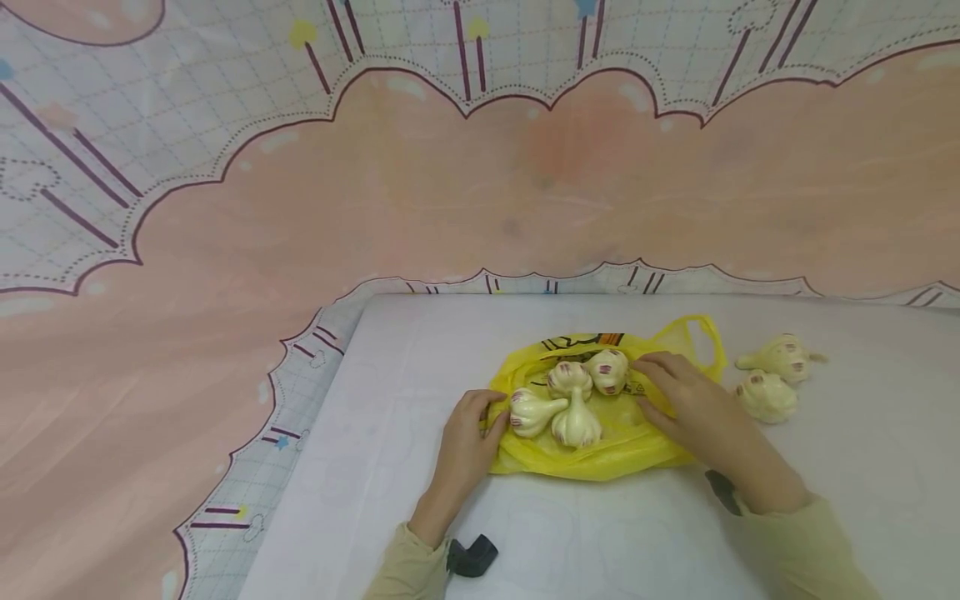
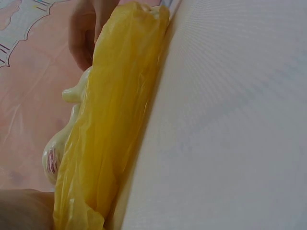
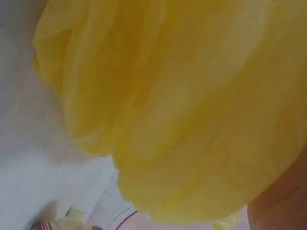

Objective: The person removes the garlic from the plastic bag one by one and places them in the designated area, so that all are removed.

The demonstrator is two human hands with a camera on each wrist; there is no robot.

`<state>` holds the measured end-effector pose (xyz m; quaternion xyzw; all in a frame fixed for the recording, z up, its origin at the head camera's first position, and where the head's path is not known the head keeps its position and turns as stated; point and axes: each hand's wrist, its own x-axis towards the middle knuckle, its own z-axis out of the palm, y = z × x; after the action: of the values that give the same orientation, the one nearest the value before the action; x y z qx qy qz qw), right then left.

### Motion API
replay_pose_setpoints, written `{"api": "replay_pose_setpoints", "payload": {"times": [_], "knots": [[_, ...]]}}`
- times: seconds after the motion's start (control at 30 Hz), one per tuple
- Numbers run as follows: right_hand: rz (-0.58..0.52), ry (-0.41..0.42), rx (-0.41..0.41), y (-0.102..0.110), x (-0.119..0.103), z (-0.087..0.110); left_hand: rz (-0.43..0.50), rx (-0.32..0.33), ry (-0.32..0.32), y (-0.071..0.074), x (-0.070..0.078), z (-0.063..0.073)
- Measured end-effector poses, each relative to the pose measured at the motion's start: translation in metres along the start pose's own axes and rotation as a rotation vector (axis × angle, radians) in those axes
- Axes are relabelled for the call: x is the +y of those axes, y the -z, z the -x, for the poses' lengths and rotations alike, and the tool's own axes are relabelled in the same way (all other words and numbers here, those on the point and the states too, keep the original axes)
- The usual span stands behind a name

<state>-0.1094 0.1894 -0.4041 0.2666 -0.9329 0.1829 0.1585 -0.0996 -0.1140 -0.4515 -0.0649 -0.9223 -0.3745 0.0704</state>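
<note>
A yellow plastic bag (image 1: 622, 454) lies on the table with its mouth spread, and several glossy garlic bulbs (image 1: 576, 427) sit clustered inside. My left hand (image 1: 468, 437) grips the bag's left rim, thumb and fingers bent over the edge beside the leftmost bulb. Over the right side of the mouth is my right hand (image 1: 697, 417), its fingertips near the upper-right bulb (image 1: 607, 372), thumb and fingers apart. In the left wrist view, the bag's side (image 2: 120, 105) hides part of the bulbs. Yellow plastic (image 3: 182, 110) fills most of the right wrist view.
Two more garlic bulbs (image 1: 767, 397) lie on the white table (image 1: 375, 417) to the right of the bag. One bag handle (image 1: 705, 333) stands up at its upper right. A patterned peach cloth (image 1: 450, 200) hangs behind and at the left.
</note>
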Motion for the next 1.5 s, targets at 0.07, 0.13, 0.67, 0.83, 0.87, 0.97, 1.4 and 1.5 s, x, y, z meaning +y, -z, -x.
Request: {"api": "replay_pose_setpoints", "payload": {"times": [0.07, 0.13, 0.67, 0.83, 0.87, 0.97, 1.4, 1.5], "knots": [[-0.011, 0.0, -0.008, -0.002, 0.0, -0.001, -0.005, 0.004, -0.007, 0.0, 0.0, 0.0], [-0.018, -0.004, -0.019, -0.004, 0.0, -0.003, -0.007, 0.008, -0.011, 0.0, 0.0, 0.001], [-0.065, 0.024, 0.0, -0.018, -0.002, -0.009, -0.014, 0.013, -0.026, 0.0, -0.001, 0.0], [-0.078, 0.025, 0.002, -0.021, -0.002, -0.01, -0.011, 0.011, -0.032, 0.001, 0.0, 0.001], [-0.079, 0.028, 0.001, -0.022, -0.002, -0.011, -0.011, 0.012, -0.034, 0.001, 0.0, 0.001], [-0.08, 0.032, -0.006, -0.023, -0.002, -0.012, -0.008, 0.014, -0.037, 0.001, 0.0, 0.001], [-0.087, 0.057, 0.006, -0.028, -0.001, -0.019, 0.005, 0.008, -0.024, 0.001, 0.001, 0.001], [-0.084, 0.068, 0.01, -0.028, -0.001, -0.021, 0.001, 0.009, -0.025, 0.002, 0.0, 0.001]]}}
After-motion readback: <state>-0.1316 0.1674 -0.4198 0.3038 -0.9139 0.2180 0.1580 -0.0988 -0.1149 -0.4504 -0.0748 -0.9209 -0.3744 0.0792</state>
